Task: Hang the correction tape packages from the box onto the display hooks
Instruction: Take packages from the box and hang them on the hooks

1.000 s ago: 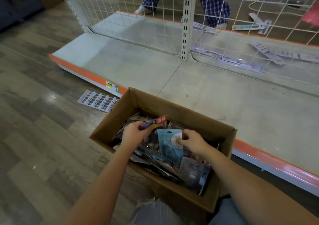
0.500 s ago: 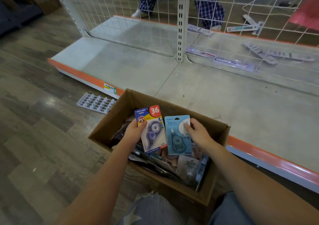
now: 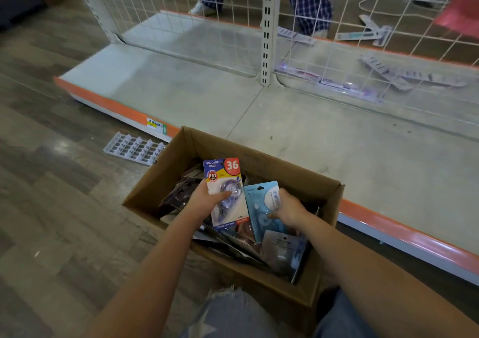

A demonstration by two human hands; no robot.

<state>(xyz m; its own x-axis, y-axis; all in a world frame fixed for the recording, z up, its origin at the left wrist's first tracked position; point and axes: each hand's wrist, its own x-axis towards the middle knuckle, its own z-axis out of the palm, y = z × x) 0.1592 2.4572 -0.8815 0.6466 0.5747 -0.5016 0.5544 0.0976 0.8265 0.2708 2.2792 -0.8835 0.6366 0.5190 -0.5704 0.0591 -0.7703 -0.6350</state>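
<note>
While over the box (image 3: 298, 184): left hand (image 3: 204, 197) gripping "36 PET" package (image 3: 225, 179), right hand (image 3: 290, 208) pinching seemingly "36" blue package (image 3: 261, 203).

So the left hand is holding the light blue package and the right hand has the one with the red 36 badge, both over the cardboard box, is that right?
Not quite: the hands are swapped. In the head view the left hand grips the package with the red 36 badge, and the right hand holds the light blue package. Both are over the cardboard box, as you said.
</note>
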